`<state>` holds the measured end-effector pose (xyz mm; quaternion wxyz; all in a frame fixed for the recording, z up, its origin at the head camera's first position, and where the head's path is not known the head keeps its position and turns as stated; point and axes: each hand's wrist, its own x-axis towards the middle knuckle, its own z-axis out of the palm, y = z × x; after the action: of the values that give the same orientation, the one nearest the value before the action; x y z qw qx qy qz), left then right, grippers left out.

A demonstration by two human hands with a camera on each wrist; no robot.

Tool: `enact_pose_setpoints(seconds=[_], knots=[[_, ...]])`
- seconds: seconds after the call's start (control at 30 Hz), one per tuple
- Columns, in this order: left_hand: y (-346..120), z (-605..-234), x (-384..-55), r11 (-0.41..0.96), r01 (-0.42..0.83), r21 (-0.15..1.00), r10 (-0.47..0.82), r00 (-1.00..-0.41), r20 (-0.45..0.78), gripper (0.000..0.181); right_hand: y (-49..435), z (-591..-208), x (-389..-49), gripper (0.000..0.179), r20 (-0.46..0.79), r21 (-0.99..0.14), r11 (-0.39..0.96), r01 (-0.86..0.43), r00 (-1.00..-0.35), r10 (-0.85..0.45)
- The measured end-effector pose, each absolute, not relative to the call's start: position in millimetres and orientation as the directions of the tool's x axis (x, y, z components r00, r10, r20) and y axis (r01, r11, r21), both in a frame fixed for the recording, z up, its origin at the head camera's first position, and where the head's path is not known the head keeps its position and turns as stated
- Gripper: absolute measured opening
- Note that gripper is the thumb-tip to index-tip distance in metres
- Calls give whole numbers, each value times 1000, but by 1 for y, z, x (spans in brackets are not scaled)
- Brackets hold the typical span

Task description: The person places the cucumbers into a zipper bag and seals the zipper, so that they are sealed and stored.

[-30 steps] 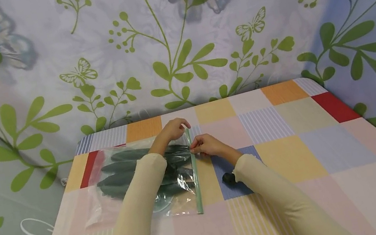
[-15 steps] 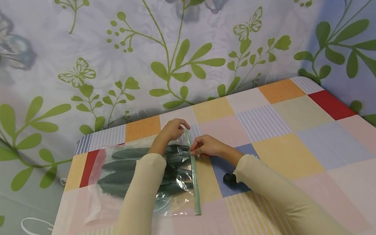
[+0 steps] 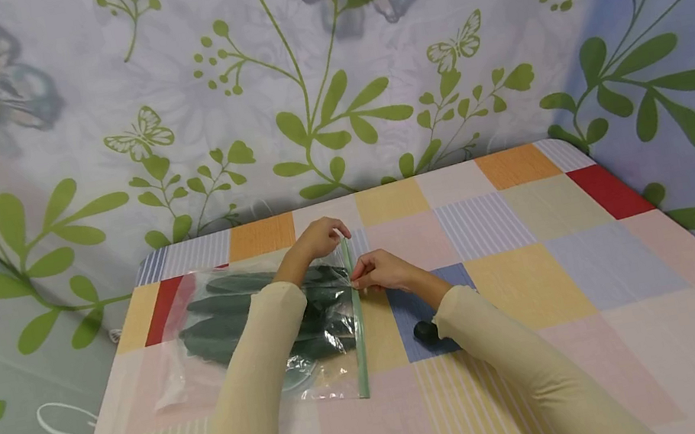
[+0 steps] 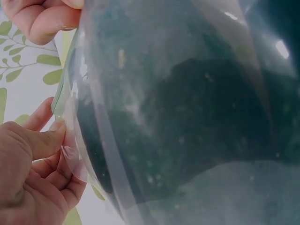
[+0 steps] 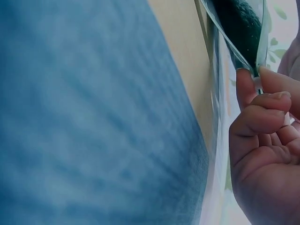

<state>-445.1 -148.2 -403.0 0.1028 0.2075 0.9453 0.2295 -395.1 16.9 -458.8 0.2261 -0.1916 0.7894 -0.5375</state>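
A clear plastic zip bag (image 3: 172, 391) lies flat with several dark green cucumbers (image 3: 210, 342) inside. Its green closure strip (image 3: 361, 362) runs along the right side. At the strip's far end my left hand (image 3: 321, 237) pinches the bag's corner; the left wrist view shows thumb and fingers (image 4: 40, 150) on the film there. A little nearer along the strip, my right hand (image 3: 385, 270) pinches it between thumb and fingertips. In the right wrist view a small pale slider (image 5: 257, 83) sits between those fingertips. My left forearm covers part of the bag.
A patchwork-patterned cloth (image 3: 544, 384) covers the table. Beside my right cuff is a small black rounded object (image 3: 426, 333). A leaf-printed curtain (image 3: 362, 59) stands close behind the table's back edge, and more of it hangs at the left.
My right fingertips have slid slightly nearer along the strip. The strip's near end has swung a little to the left. My left hand keeps its hold on the far corner.
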Motion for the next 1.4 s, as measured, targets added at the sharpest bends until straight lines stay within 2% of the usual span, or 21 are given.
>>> enact_pose_setpoints(seconds=[0.27,0.47,0.7,1.13,1.4], knots=[[-146,-403,-445,815,343,466,442,-889,-118,35,18,-459,-386,10,-149,-940,337,-56,-820,-552],[-156,-396,-446,834,302,462,389,-915,-104,36,14,-463,-372,12,-167,-932,356,-73,-783,-599],[-156,-391,-450,825,322,464,414,-904,-109,36,17,-462,-367,12,-168,-933,356,-53,-812,-559],[-157,-398,-452,845,287,451,381,-915,-131,42,21,-461,-355,13,-239,-926,377,-21,-741,-628],[-158,-396,-447,849,305,431,381,-919,-100,40,24,-460,-345,11,-241,-920,389,-38,-727,-643]])
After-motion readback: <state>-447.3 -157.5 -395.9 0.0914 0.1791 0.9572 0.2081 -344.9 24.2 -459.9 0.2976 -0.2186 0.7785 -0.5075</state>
